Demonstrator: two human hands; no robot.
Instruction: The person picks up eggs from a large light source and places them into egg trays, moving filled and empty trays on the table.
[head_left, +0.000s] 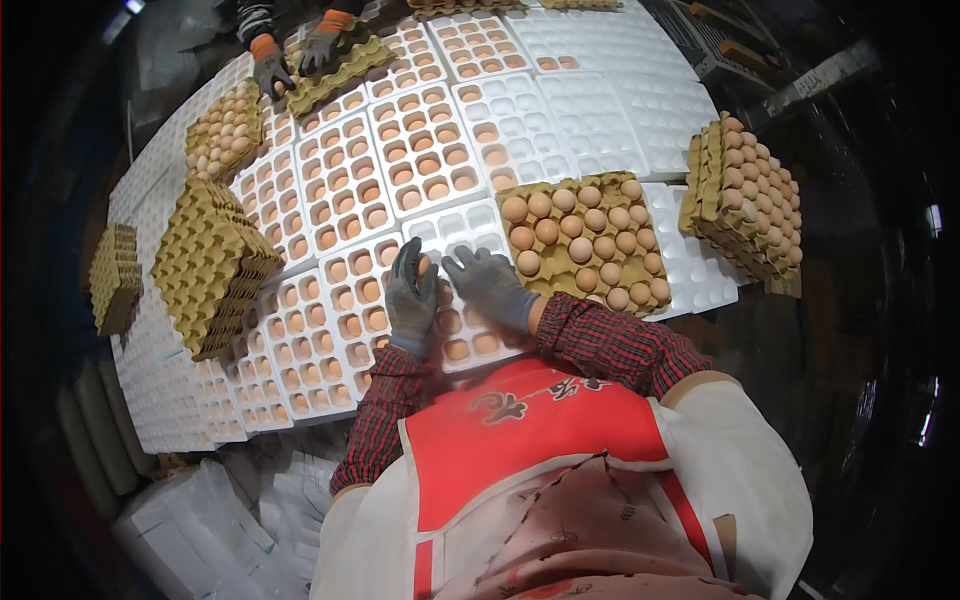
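My left hand (411, 300), in a grey glove, holds a brown egg (424, 265) between thumb and fingers above a white foam egg tray (491, 214). My right hand (491, 289), also gloved, is palm down over the same tray, its fingertips at the cells; whether an egg is under them is hidden. Eggs sit in this tray's nearer cells, while its far rows show bare white cells. To the right, a pulp egg flat (551, 281) full of brown eggs, with several gaps, rests on top of foam trays.
Egg-filled foam trays (345, 180) spread leftward and beyond. Stacked pulp flats (210, 262) stand at left; an egg-topped stack (742, 195) stands at the right edge. Across the table, another person's gloved hands (296, 64) handle a pulp flat (341, 75). Plastic-wrapped packs (202, 525) lie below left.
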